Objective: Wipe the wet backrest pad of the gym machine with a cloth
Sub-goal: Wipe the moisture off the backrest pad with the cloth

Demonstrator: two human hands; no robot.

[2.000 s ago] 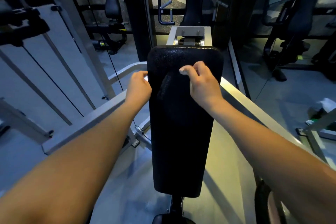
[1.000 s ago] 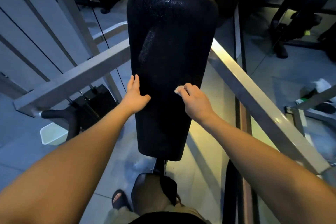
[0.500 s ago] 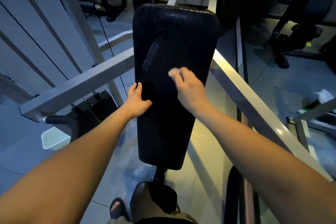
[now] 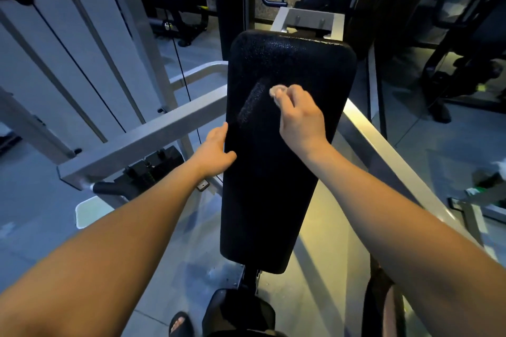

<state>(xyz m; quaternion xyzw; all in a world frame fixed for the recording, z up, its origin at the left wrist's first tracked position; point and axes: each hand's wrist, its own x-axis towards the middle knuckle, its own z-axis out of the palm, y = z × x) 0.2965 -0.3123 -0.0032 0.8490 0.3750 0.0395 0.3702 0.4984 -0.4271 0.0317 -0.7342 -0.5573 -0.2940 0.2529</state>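
Pad position: backrest pad (image 4: 268, 200) stands mid-view, black and pebbled, on its post between a grey frame bar (image 4: 142, 139) to the left and a sloped rail (image 4: 383, 150) to the right.
Long axis: runs from the low near end up and away to the far top end, leaning slightly right at the top.
Right hand: right hand (image 4: 299, 120) is over the upper-middle of the pad face. Its fingers are curled, pinching a small pale cloth (image 4: 276, 89) bunched at the tips. The cloth appears to touch the face, but contact is not certain.
Left hand: left hand (image 4: 216, 150) is on the pad's left edge, lower than the right. Fingers lie straight and together along the edge, thumb on the front face. It looks like a bracing hold.
Wet area: dull diagonal streak (image 4: 252, 101) just left of the cloth. Fine glinting beads cover the top band (image 4: 290, 46), beyond the fingers.
Key relation: the unwiped sheen lies up-axis and to the left of the cloth. The right hand is nearer and is the only one carrying cloth.
Judgement: wiping is under way, not finished. The lower half reads matt but is too dark to confirm as dry.
Next move calls for: strokes along the long axis toward the far end, then across to the left edge.
Risk: the wad is small, so narrow passes may leave strips.
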